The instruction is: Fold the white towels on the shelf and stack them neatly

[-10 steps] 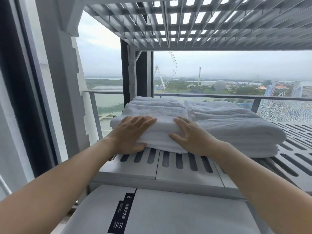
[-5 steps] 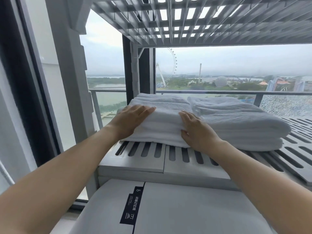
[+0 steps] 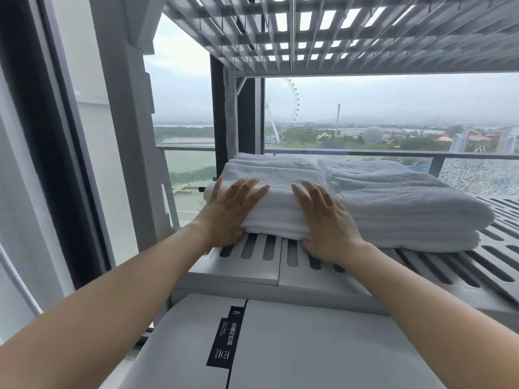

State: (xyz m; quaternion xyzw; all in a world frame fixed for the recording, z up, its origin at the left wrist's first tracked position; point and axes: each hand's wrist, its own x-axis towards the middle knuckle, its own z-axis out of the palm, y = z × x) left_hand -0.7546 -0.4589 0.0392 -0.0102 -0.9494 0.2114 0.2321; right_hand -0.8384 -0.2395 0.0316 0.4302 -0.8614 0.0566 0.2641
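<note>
Two stacks of folded white towels lie side by side on a grey slatted shelf (image 3: 252, 265). The left stack (image 3: 280, 175) is narrower, and the right stack (image 3: 407, 203) is wider and sits two layers high. My left hand (image 3: 233, 211) lies flat over the front left of the left stack, with its thumb at the bottom front edge. On the same stack's front right lies my right hand (image 3: 323, 220), fingers straight on top and thumb low against the front fold. The stacks touch along their inner edges.
A second slatted shelf (image 3: 337, 32) hangs close overhead. A grey upright post (image 3: 120, 136) stands at the left, a dark window frame (image 3: 241, 119) behind the towels. Below the shelf front sits a grey box with a black label (image 3: 224, 338). Bare slats (image 3: 500, 220) extend to the right.
Both hands have slid a little farther over the top of the left stack, and the thumbs have dropped to its bottom front edge. My view has moved closer.
</note>
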